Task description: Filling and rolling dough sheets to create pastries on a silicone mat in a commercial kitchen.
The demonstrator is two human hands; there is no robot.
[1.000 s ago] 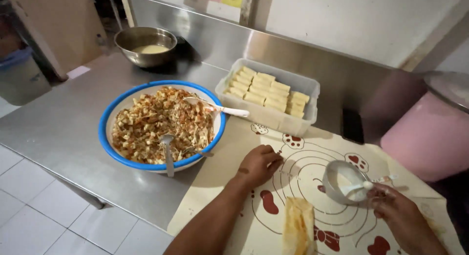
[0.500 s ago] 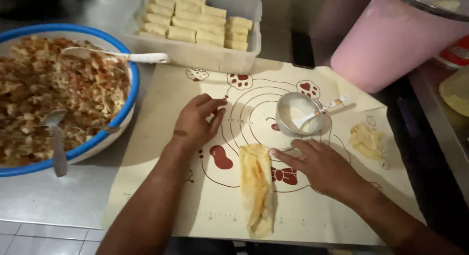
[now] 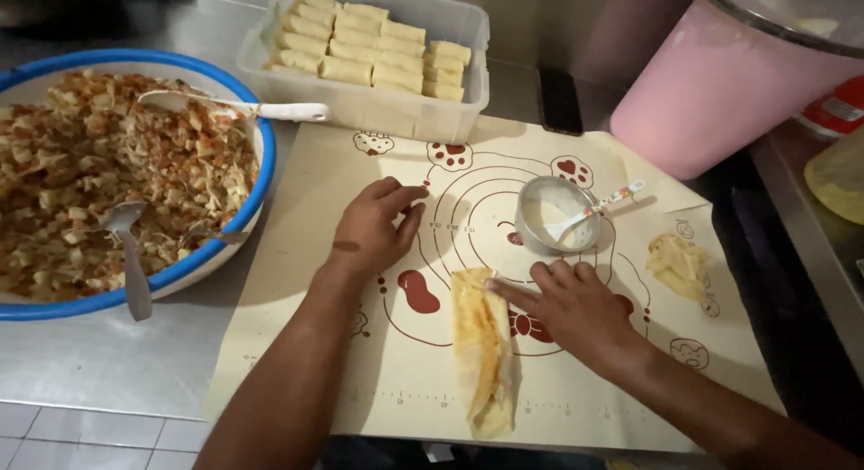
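Observation:
A long folded yellow wrapper roll (image 3: 483, 348) lies on the cream baking mat (image 3: 423, 389) near its front edge. My right hand (image 3: 576, 310) rests flat beside it, fingertips touching the roll's upper end. My left hand (image 3: 373, 227) lies palm down on the mat to the left, holding nothing. Just behind my right hand stands a small metal bowl (image 3: 558, 214) of white paste with a spoon in it.
A big blue-rimmed bowl (image 3: 216, 245) of chopped filling with two spoons sits at the left. A clear plastic tub (image 3: 378, 110) of finished rolls stands behind the mat. A pink bucket (image 3: 720, 92) stands at the back right, and a scrap of wrapper (image 3: 679, 265) lies on the mat's right side.
The view has dropped closer to the mat. My right hand has come from the paste bowl to the roll's upper end. My left hand has stayed flat on the mat.

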